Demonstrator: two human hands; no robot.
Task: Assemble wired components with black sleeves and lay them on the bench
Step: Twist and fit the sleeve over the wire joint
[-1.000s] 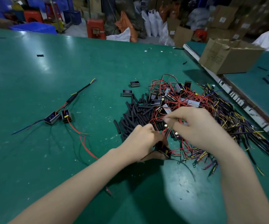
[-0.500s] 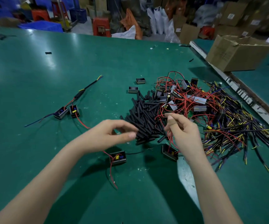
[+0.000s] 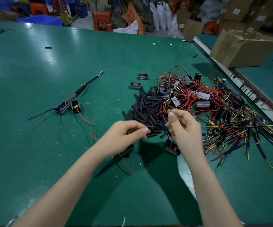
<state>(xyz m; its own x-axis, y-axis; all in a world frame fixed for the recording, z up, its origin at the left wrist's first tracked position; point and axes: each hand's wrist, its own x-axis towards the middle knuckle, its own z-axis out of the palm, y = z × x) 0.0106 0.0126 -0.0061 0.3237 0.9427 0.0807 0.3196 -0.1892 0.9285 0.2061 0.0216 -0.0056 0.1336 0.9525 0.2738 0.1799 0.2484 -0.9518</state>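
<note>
A heap of short black sleeves (image 3: 146,108) lies mid-bench, beside a tangle of red-wired box components (image 3: 191,94) and dark wires with yellow tips (image 3: 240,128). My left hand (image 3: 126,136) reaches the near edge of the sleeve heap, thumb and fingers pinching a black sleeve (image 3: 151,131). My right hand (image 3: 185,126) pinches a thin red wire (image 3: 172,138) that runs down to a small black box component (image 3: 171,147) on the bench. Another box component (image 3: 127,149) with a red wire lies partly hidden under my left wrist. Two finished sleeved components (image 3: 67,107) lie at the left.
The green bench (image 3: 50,161) stretches left and towards me. Two loose black boxes (image 3: 139,81) sit behind the sleeve heap. An open cardboard box (image 3: 242,48) stands on the neighbouring bench at the right, past a metal edge strip (image 3: 247,92). Stools, sacks and cartons fill the background.
Both hands left the wire tangle and drew back towards me. Two box components now lie on the bench below them. My left hand moved right onto the sleeve heap; my right hand lifted a red wire.
</note>
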